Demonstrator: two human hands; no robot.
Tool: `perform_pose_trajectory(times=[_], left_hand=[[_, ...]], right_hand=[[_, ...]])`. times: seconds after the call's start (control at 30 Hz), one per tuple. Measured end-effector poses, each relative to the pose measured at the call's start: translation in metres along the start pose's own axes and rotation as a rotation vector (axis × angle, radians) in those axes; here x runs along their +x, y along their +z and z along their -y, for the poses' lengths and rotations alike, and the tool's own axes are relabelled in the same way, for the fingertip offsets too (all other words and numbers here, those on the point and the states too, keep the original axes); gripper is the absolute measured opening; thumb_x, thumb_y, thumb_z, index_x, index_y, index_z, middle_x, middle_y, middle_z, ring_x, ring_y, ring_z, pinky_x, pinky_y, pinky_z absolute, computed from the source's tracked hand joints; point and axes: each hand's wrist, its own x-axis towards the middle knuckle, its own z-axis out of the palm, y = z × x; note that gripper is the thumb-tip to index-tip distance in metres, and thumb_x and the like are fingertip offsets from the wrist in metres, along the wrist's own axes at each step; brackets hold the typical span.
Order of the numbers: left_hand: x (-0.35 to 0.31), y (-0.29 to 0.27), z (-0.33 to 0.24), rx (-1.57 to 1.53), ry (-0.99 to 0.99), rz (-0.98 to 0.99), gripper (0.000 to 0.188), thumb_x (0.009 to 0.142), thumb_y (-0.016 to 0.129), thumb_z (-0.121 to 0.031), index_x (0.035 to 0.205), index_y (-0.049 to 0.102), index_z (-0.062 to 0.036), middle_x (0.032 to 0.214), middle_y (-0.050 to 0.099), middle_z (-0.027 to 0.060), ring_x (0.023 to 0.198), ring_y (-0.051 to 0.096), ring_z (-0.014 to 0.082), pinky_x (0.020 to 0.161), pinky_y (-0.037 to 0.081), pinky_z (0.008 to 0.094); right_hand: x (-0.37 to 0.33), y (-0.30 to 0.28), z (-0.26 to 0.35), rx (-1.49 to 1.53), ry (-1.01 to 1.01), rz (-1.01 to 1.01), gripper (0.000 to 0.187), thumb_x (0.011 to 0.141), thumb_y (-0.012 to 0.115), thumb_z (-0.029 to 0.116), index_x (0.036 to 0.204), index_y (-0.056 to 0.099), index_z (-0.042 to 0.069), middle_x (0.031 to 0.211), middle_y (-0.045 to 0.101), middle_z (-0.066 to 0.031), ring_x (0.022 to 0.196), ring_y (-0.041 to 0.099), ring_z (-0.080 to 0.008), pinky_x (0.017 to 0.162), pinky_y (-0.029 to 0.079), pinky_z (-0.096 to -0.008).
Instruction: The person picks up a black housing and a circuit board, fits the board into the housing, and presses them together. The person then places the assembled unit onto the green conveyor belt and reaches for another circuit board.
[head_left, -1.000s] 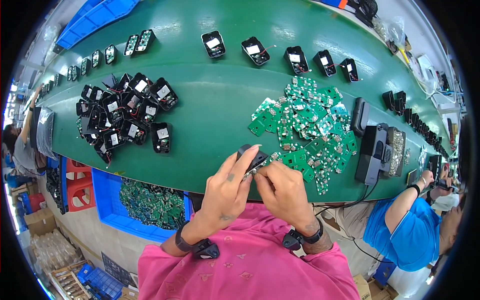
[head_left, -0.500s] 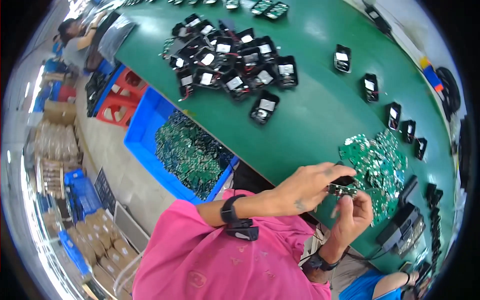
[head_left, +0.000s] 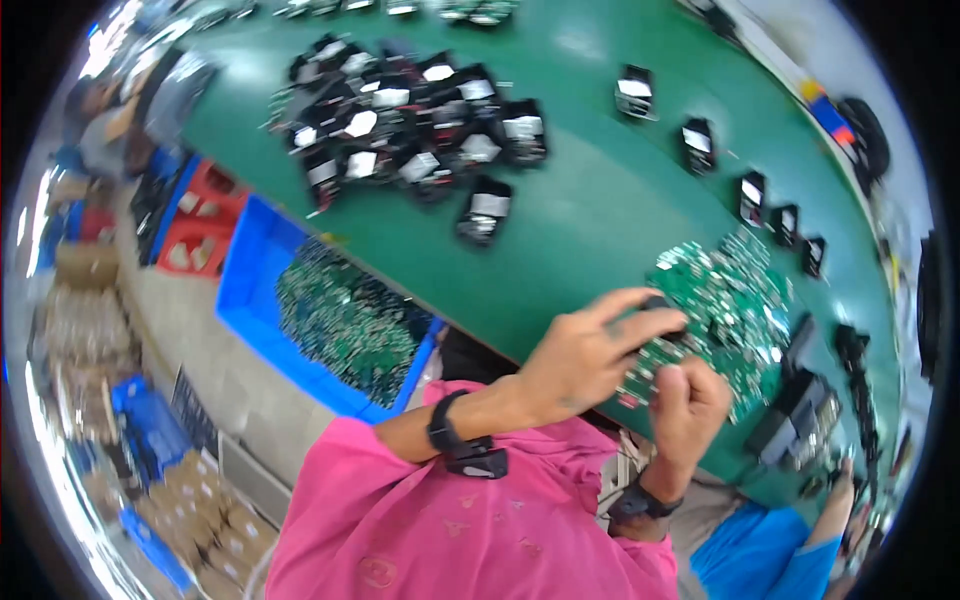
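Note:
Over the near table edge, my left hand [head_left: 585, 350] is curled round a small black plastic piece [head_left: 655, 303], with thumb and fingers bent. Just below its fingers shows a small green circuit board [head_left: 645, 362], partly covered and blurred. My right hand [head_left: 690, 405] is closed with the thumb up against this board, its other fingers folded. Behind both hands spreads a heap of green circuit boards [head_left: 725, 300] on the table.
The green table [head_left: 570, 230] carries a cluster of black open cases [head_left: 420, 110], a single case [head_left: 486, 210] and a row of cases [head_left: 698, 145]. A blue bin [head_left: 250, 300] of boards stands at left. Dark equipment [head_left: 790, 415] and another person's blue sleeve [head_left: 765, 545] are at right.
The whole view has shifted, with the table's contents sliding left and up. My hands stay close together at the board; the right thumb now points up and the left fingers are more curled.

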Motion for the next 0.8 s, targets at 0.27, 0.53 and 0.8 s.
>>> perform_pose_trajectory(times=[0.27,0.53,0.8], left_hand=[[-0.001,0.003,0.002,-0.179,-0.096,-0.08,0.048,0.081,0.055,0.016,0.125,0.064,-0.0017,0.127,0.063,0.0217,0.109,0.067,0.0311,0.089,0.056,0.0343],[0.0,-0.014,-0.005,-0.567,-0.362,0.059,0.05,0.09,0.049,0.01,0.139,0.051,-0.0012,0.131,0.058,0.0157,0.109,0.065,0.0195,0.09,0.055,0.0318],[-0.001,-0.005,-0.001,-0.453,-0.476,-0.039,0.03,0.101,0.058,-0.013,0.127,0.054,-0.0006,0.108,0.066,0.0092,0.083,0.063,0.0105,0.07,0.054,0.0265]], right_hand=[[0.006,0.01,0.02,0.075,0.029,0.011,0.019,0.092,0.067,0.01,0.077,0.063,-0.001,0.061,0.056,-0.0075,0.051,0.052,-0.0169,0.049,0.039,-0.0307],[0.018,0.021,0.019,0.046,-0.006,-0.094,0.024,0.092,0.067,0.01,0.071,0.06,-0.001,0.058,0.055,-0.0054,0.05,0.049,-0.0119,0.047,0.035,-0.0303],[0.017,0.036,0.009,0.018,-0.052,-0.145,0.02,0.096,0.062,0.012,0.114,0.061,0.002,0.07,0.054,-0.0041,0.058,0.051,-0.011,0.051,0.041,-0.0282]])
